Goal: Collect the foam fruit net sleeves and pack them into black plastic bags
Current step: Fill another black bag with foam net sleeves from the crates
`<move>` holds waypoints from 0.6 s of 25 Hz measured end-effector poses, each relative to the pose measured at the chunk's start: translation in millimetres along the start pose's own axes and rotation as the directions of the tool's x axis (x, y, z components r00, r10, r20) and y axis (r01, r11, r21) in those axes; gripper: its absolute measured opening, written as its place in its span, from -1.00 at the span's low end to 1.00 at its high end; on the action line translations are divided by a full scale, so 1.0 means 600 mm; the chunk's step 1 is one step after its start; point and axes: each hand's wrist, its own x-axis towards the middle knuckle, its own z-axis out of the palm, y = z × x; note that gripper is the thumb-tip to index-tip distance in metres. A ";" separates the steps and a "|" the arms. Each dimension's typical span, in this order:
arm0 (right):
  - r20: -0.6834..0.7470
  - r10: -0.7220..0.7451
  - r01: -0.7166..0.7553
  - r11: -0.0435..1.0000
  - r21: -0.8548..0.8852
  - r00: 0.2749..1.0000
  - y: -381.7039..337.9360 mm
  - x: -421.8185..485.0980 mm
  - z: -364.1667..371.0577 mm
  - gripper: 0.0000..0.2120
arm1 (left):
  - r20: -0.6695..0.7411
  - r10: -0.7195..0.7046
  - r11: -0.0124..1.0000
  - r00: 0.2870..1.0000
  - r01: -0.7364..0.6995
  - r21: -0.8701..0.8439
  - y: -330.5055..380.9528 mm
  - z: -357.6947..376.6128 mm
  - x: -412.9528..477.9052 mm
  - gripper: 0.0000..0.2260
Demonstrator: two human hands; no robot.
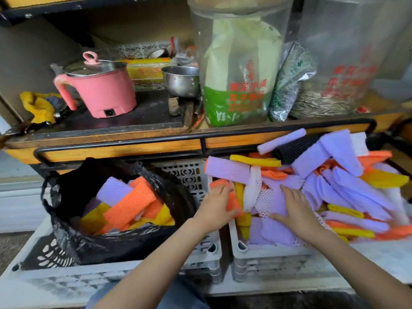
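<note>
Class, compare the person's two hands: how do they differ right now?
The left hand grips an orange sleeve with curled fingers; the right hand lies flat, fingers spread, on purple sleeves, holding nothing. The left hand is nearer the black bag; the right hand is further over the pile. Both touch sleeves of that pile.

Shop storage corner: bulk seed bags (338, 63), plastic crates (267, 253), cooker (104, 92).

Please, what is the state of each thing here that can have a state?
black plastic bag: open, partly filled
sleeve pile: loose, heaped in the right crate
left grip: holds an orange sleeve
right grip: flat on the purple sleeves
pink pot: upright, lid on
steel cup: upright, uncovered
</note>
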 end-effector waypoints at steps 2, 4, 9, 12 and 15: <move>-0.017 0.002 -0.001 1.000 0.010 1.000 0.005 -0.005 -0.004 -0.20 | 0.126 -0.110 0.994 0.986 0.108 0.024 -0.007 0.022 0.005 -0.28; 0.001 -0.028 0.028 1.000 0.001 1.000 0.011 -0.003 -0.015 -0.29 | 0.112 -0.175 0.982 0.978 0.181 -0.052 -0.008 0.034 0.008 -0.28; -0.074 -0.002 0.013 0.989 0.151 0.997 0.031 0.006 -0.055 -0.53 | -0.113 -0.197 0.980 0.974 0.192 -0.054 0.005 0.035 0.010 -0.74; -0.079 0.036 -0.017 0.974 0.224 0.996 0.043 0.009 -0.080 -0.57 | -0.263 -0.210 0.972 0.942 0.172 -0.160 0.014 0.004 0.009 -0.84; -0.106 -0.024 0.049 0.970 0.239 0.994 0.036 0.012 -0.106 -0.74 | -0.357 -0.205 0.951 0.911 0.101 -0.291 0.030 -0.043 0.009 -0.81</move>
